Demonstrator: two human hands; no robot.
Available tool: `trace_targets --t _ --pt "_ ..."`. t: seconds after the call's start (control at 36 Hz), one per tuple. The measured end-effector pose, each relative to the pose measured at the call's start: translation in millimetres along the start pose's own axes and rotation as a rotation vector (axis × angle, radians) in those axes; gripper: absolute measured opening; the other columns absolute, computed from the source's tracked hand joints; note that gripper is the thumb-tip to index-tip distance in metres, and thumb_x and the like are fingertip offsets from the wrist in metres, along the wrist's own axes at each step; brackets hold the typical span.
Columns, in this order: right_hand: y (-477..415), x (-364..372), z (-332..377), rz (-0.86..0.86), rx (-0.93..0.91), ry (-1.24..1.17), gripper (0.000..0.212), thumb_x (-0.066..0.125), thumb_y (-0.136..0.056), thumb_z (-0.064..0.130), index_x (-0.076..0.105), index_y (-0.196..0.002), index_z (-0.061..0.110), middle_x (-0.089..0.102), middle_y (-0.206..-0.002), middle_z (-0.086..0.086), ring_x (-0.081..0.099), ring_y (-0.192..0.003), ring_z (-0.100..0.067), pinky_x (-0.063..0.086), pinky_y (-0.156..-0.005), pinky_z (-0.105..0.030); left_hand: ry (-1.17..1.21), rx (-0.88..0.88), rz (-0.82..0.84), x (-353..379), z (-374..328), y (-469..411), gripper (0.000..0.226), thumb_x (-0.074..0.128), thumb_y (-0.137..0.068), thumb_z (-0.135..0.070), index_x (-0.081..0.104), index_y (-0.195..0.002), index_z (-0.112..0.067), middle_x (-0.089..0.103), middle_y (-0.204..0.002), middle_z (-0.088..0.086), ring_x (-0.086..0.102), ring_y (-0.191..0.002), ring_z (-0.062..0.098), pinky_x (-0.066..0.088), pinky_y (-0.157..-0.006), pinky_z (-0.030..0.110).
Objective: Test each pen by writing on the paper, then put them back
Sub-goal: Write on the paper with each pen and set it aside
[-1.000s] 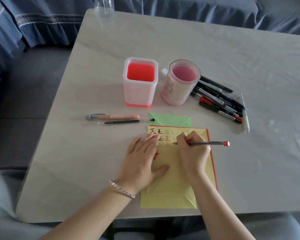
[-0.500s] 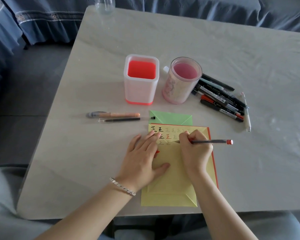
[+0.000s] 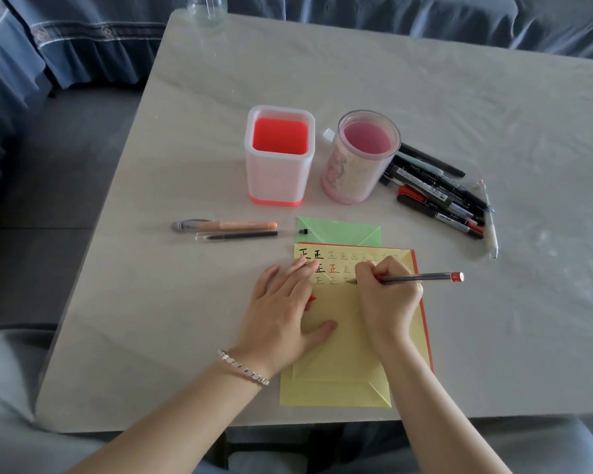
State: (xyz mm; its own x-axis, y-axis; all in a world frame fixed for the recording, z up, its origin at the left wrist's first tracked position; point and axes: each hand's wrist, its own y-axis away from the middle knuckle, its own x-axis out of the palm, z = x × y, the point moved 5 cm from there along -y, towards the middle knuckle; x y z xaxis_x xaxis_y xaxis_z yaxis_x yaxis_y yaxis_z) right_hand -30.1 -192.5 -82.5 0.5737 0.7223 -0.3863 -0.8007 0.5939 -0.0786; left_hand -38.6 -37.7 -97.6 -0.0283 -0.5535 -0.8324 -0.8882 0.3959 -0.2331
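In right hand (image 3: 387, 302), red-capped pen (image 3: 421, 278) gripped, fingers curled round barrel, tip set on yellow paper (image 3: 339, 354) at third row of characters. Flat left hand (image 3: 285, 319), fingers straight, pressed on paper's left edge just beside. Near round pink holder (image 3: 353, 172), other pens (image 3: 439, 200) heaped.

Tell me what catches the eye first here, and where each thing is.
At the near middle of the table, the right hand grips a red-tipped pen, writing on yellow paper that the left hand presses flat. Behind it stand a square red-and-white holder and a round pink holder, with a heap of pens lying to their right.
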Motion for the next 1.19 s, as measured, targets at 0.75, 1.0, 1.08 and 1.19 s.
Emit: trace_targets --t 0.75,1.0,1.08,1.19 --pt "2.0 0.9 3.7 0.020 0.002 0.015 0.030 0.062 -0.071 -0.004 0.042 -0.049 -0.002 0.032 -0.042 0.000 0.032 -0.041 -0.006 0.025 -0.041 -0.013 0.000 -0.015 0.023 0.6 0.4 0.1 0.046 0.050 -0.073 -0.055 0.059 -0.083 -0.011 0.054 -0.132 0.002 0.043 -0.128 0.015 0.023 -0.106 0.037" --pt "1.8 3.1 1.7 0.045 -0.025 0.014 0.041 0.063 -0.071 -0.004 0.036 -0.044 0.013 0.040 -0.037 0.007 0.034 -0.040 -0.005 0.026 -0.041 -0.012 -0.010 -0.022 0.043 0.9 0.7 -0.6 0.051 0.049 -0.073 -0.056 0.061 -0.090 -0.009 0.053 -0.133 0.000 0.041 -0.129 0.014 0.021 -0.108 0.036" --pt "1.3 1.6 -0.9 0.015 -0.024 0.023 0.043 0.062 -0.070 -0.003 0.034 -0.044 0.016 0.039 -0.037 0.008 0.033 -0.040 -0.006 0.024 -0.041 -0.014 -0.006 -0.022 0.036 0.5 0.6 0.1 0.047 0.049 -0.073 -0.056 0.059 -0.084 -0.011 0.053 -0.133 0.000 0.041 -0.129 0.014 0.021 -0.108 0.035" --pt "1.3 -2.0 -3.0 -0.041 -0.030 0.044 0.038 0.058 -0.067 0.004 0.031 -0.045 0.018 0.029 -0.038 0.005 0.029 -0.045 -0.011 0.022 -0.044 -0.019 -0.014 -0.018 0.052 1.4 0.8 0.4 0.056 0.049 -0.074 -0.055 0.061 -0.098 -0.006 0.053 -0.133 0.000 0.041 -0.129 0.014 0.021 -0.107 0.036"
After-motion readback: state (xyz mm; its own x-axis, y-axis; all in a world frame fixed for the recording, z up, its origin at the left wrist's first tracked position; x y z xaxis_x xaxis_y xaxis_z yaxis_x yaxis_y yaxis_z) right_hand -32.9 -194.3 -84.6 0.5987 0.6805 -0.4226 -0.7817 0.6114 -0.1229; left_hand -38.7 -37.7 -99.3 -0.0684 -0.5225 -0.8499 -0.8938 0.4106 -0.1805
